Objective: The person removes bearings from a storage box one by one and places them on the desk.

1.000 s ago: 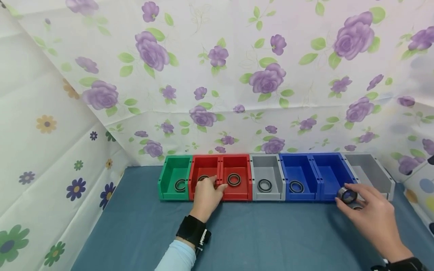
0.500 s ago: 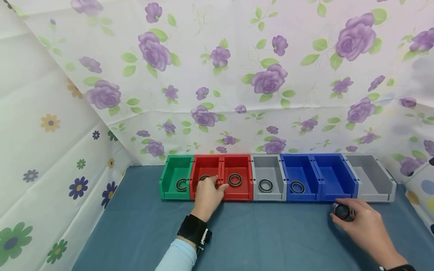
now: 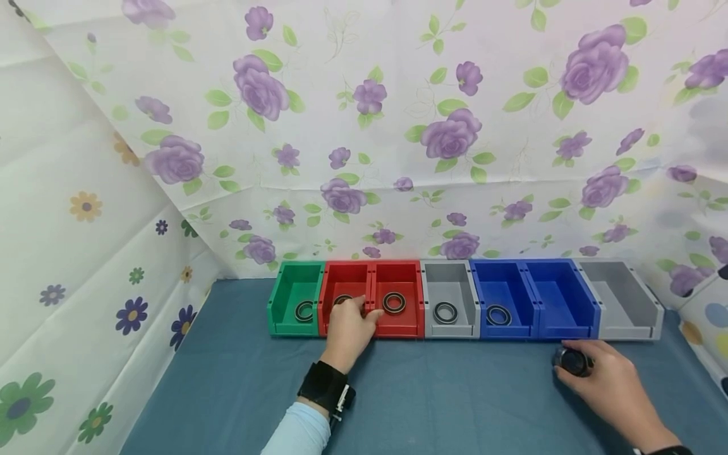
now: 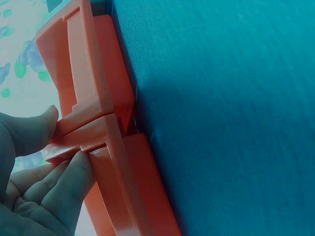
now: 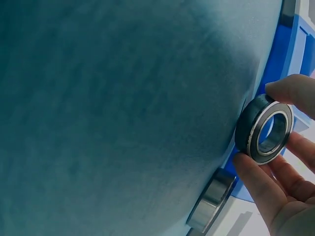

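My left hand (image 3: 349, 328) pinches the adjoining side walls of two red bins (image 4: 81, 140), thumb on one side and fingers on the other. A ring-shaped ball bearing (image 3: 394, 302) lies in the right one of these bins; another, partly hidden by the hand, lies in the left one. My right hand (image 3: 611, 379) holds a bearing (image 5: 266, 130) by its outer rim between thumb and fingers, in front of the right-hand blue bin (image 3: 560, 303). In the right wrist view, a second bearing (image 5: 211, 201) shows below the held one, near the bins' front; the hand hides it in the head view.
The bins stand in one row against a flowered cloth backdrop (image 3: 398, 158). Single bearings lie in the green bin (image 3: 290, 284), the middle grey bin (image 3: 446, 284) and the left blue bin (image 3: 497, 284). Another grey bin (image 3: 622, 297) ends the row. Blue-grey cloth (image 3: 455, 398) covers the table.
My right hand has drawn back from the bins' front edge toward me and slightly left, carrying the bearing lower. The left hand has stayed in place on the red bins.
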Action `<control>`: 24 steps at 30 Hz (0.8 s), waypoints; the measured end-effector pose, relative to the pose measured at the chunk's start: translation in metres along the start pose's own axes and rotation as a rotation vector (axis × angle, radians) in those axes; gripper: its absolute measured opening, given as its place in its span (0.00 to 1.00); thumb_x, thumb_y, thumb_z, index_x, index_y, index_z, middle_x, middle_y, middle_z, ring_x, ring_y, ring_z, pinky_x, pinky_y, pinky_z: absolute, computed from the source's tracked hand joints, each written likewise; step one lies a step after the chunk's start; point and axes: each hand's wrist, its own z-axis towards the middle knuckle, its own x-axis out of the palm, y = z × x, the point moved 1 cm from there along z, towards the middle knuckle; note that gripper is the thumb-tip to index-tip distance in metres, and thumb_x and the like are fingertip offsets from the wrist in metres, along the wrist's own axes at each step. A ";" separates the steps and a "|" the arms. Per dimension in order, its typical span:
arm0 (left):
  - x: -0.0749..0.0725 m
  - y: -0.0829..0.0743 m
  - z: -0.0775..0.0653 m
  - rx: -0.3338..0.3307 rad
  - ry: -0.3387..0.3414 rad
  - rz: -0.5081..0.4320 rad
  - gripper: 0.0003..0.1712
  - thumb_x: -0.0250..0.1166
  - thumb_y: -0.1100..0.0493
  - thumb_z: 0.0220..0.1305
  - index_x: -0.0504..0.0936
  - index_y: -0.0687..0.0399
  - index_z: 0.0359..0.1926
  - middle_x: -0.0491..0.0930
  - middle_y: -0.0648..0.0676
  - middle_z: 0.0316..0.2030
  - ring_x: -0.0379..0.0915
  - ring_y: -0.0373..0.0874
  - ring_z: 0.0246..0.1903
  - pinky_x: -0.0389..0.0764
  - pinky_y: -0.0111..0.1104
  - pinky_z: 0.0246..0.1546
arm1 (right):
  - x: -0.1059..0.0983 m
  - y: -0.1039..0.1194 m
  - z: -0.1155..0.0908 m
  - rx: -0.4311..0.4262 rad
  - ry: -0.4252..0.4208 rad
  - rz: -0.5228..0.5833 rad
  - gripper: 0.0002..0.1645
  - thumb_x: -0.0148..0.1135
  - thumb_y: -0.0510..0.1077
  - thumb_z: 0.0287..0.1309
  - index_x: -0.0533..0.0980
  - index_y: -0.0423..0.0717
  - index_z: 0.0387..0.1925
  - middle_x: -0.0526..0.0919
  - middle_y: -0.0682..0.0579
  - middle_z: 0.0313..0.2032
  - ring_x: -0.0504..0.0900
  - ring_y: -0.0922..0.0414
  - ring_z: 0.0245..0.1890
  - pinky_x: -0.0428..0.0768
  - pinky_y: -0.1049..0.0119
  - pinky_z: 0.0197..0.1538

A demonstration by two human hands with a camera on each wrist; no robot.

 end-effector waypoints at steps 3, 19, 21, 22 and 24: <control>0.000 0.000 0.000 0.001 0.001 -0.005 0.31 0.67 0.46 0.56 0.76 0.60 0.56 0.76 0.48 0.25 0.67 0.36 0.21 0.72 0.26 0.22 | 0.000 0.000 0.002 0.000 0.014 -0.008 0.34 0.77 0.49 0.29 0.78 0.41 0.43 0.76 0.36 0.41 0.77 0.41 0.39 0.76 0.45 0.37; -0.001 0.000 0.000 0.008 -0.015 0.004 0.32 0.67 0.44 0.54 0.77 0.60 0.55 0.80 0.54 0.40 0.74 0.40 0.33 0.76 0.28 0.33 | 0.003 -0.004 0.006 0.064 0.083 -0.047 0.37 0.76 0.52 0.32 0.76 0.38 0.47 0.76 0.32 0.42 0.74 0.36 0.42 0.72 0.39 0.41; 0.000 0.000 0.000 0.009 -0.018 0.001 0.32 0.68 0.44 0.54 0.77 0.60 0.55 0.80 0.54 0.40 0.74 0.41 0.34 0.77 0.29 0.34 | 0.003 -0.004 0.006 0.069 0.088 -0.049 0.37 0.75 0.52 0.32 0.76 0.38 0.47 0.76 0.32 0.42 0.74 0.36 0.42 0.72 0.39 0.41; -0.001 0.000 0.000 0.009 -0.019 -0.003 0.32 0.68 0.45 0.54 0.77 0.60 0.55 0.80 0.54 0.41 0.74 0.41 0.34 0.77 0.29 0.34 | 0.003 -0.004 0.007 0.072 0.094 -0.049 0.37 0.75 0.52 0.33 0.76 0.37 0.47 0.75 0.32 0.43 0.74 0.36 0.42 0.72 0.39 0.41; -0.001 0.000 0.000 0.007 -0.021 -0.007 0.32 0.68 0.45 0.54 0.77 0.60 0.54 0.80 0.55 0.42 0.74 0.42 0.36 0.77 0.30 0.35 | 0.004 -0.004 0.007 0.077 0.095 -0.055 0.37 0.75 0.52 0.33 0.76 0.37 0.47 0.76 0.32 0.43 0.74 0.36 0.42 0.72 0.39 0.41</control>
